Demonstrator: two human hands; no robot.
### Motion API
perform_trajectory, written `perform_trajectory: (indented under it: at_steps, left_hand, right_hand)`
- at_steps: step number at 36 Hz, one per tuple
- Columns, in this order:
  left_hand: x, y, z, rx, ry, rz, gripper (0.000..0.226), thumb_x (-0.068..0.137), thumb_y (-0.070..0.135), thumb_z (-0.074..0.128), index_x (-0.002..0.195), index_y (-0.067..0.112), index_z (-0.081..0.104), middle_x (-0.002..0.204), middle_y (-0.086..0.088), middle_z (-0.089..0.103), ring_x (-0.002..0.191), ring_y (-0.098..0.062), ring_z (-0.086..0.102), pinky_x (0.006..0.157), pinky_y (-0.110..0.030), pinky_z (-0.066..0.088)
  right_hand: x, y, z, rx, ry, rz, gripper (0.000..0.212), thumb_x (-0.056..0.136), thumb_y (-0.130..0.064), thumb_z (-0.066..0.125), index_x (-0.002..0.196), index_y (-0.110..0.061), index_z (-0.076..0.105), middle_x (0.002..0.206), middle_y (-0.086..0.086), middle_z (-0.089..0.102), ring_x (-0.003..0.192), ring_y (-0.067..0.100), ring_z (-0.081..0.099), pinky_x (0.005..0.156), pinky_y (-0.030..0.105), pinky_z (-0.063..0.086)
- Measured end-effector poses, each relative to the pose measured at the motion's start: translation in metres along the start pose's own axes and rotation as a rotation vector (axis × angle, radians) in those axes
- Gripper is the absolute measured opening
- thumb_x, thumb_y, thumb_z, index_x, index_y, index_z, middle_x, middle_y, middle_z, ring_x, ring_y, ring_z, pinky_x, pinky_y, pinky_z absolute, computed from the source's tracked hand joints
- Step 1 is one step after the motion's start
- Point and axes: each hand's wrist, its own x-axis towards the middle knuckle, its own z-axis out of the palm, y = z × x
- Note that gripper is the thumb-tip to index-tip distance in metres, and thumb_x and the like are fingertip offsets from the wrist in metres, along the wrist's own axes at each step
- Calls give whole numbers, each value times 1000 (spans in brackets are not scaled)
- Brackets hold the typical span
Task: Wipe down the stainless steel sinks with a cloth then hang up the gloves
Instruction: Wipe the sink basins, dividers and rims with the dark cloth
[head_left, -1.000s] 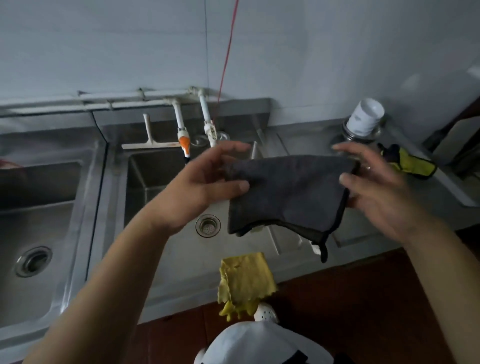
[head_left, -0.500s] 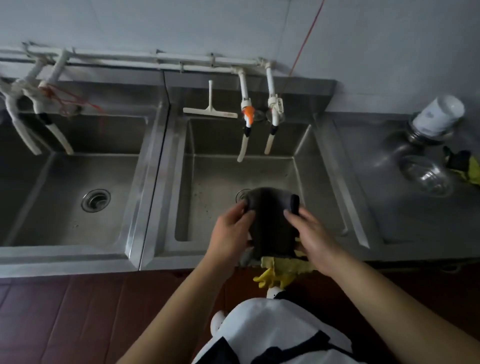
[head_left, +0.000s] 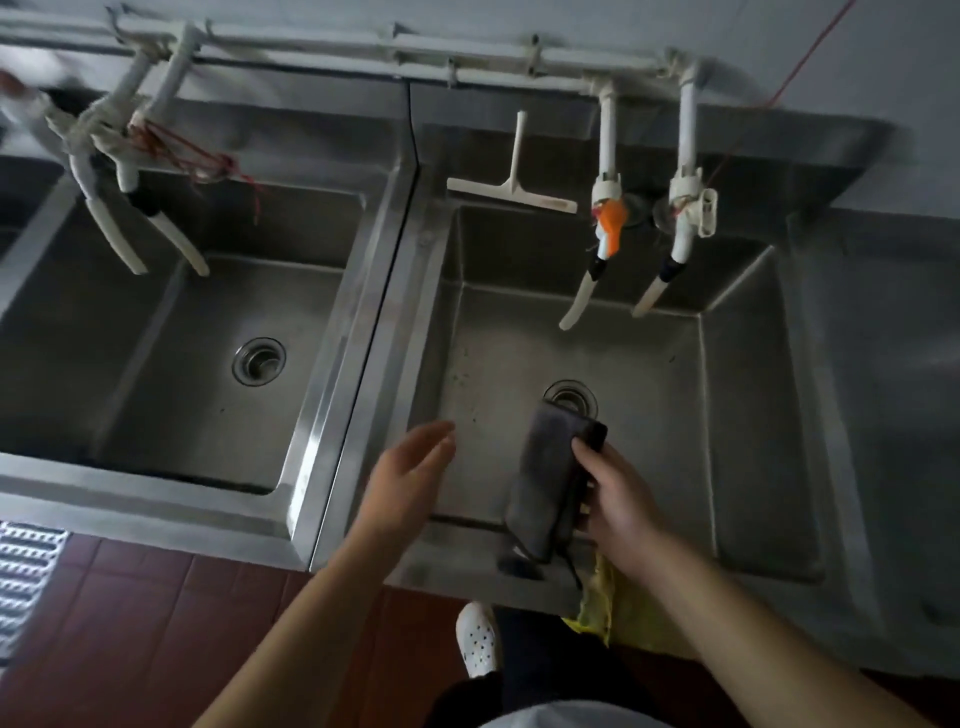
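We stand over two stainless steel basins set side by side: the right sink (head_left: 701, 395) directly below us and the left sink (head_left: 171, 332) next to it, each with a round drain. A white squeegee (head_left: 511, 195) lies on the back ledge of the right one, beside two white taps. Our right hand (head_left: 618, 499) grips the folded grey cloth (head_left: 553, 478), fingers curled round it, above the near edge of the right sink, just in front of its drain (head_left: 570, 396). Our left hand (head_left: 410, 467) hovers beside it with fingers straight, holding nothing. Yellow gloves (head_left: 613, 608) hang over the front rim under our right wrist.
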Motion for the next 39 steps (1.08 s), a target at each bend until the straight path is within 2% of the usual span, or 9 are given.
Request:
perform_trajectory:
  at_steps: [3, 5, 9, 13, 15, 17, 20, 27, 39]
  left_hand:
    - [55, -16, -29, 388, 201, 101, 45, 98, 37, 55, 142, 31, 48, 147, 1, 50, 130, -15, 49, 105, -34, 42]
    - [91, -28, -41, 733, 238, 150, 65, 99, 49, 46, 156, 31, 21, 164, 5, 14, 152, -19, 10, 121, -40, 12]
    - [140, -49, -55, 1105, 197, 187, 72, 96, 66, 17, 156, 38, -12, 163, 6, -24, 149, -17, -27, 123, -42, -10]
    - [159, -68, -54, 1136, 234, 259, 67, 99, 58, 25, 158, 37, 0, 167, 3, -6, 153, -19, -13, 125, -44, 4]
    - [161, -76, -54, 1118, 264, 299, 64, 100, 54, 30, 158, 34, 9, 167, 1, 4, 154, -21, -4, 124, -43, 7]
    - [163, -77, -54, 1095, 276, 335, 63, 100, 49, 35, 158, 32, 17, 167, 0, 11, 155, -23, 2, 124, -44, 10]
    - [165, -74, -54, 1077, 294, 355, 62, 97, 43, 42, 156, 26, 28, 165, -4, 20, 154, -25, 9, 124, -47, 16]
    - [167, -80, -56, 1033, 348, 425, 60, 95, 38, 48, 152, 22, 38, 162, -7, 28, 152, -30, 19, 121, -52, 24]
    - [172, -88, -58, 1026, 367, 485, 60, 94, 36, 50, 151, 19, 41, 161, -9, 29, 151, -33, 22, 119, -53, 26]
  right_hand:
    - [59, -10, 9, -100, 66, -52, 11, 96, -29, 60, 98, -29, 71, 98, -5, 76, 84, 12, 73, 60, 23, 55]
    - [103, -14, 16, -259, 119, -123, 12, 98, -30, 57, 101, -30, 69, 104, -7, 73, 88, 3, 69, 70, 23, 51]
    - [192, -22, 33, -700, 223, -286, 31, 101, -36, 48, 124, -19, 59, 106, 2, 65, 104, 25, 62, 75, 31, 41]
    - [279, -20, 58, -947, 218, -371, 42, 102, -39, 41, 143, -30, 42, 127, 2, 63, 110, 27, 62, 80, 31, 44]
    - [315, -3, 69, -1093, 140, -416, 50, 102, -36, 42, 150, -26, 33, 145, 8, 51, 130, 30, 50, 102, 40, 44]
    - [341, 21, 73, -1394, -14, -429, 61, 102, -46, 38, 157, -29, 17, 161, 9, 25, 148, 32, 23, 118, 52, 24]
    - [372, 49, 67, -1716, -128, -460, 69, 99, -59, 32, 156, -40, 0, 166, 4, -2, 152, 32, -5, 118, 59, 2]
    - [418, 74, 78, -1743, -79, -254, 68, 96, -68, 17, 152, -45, -14, 162, -4, -24, 146, 27, -30, 113, 59, -21]
    - [499, 21, 110, -1673, 83, -285, 70, 95, -69, 17, 153, -42, -13, 162, -2, -24, 146, 31, -29, 111, 59, -21]
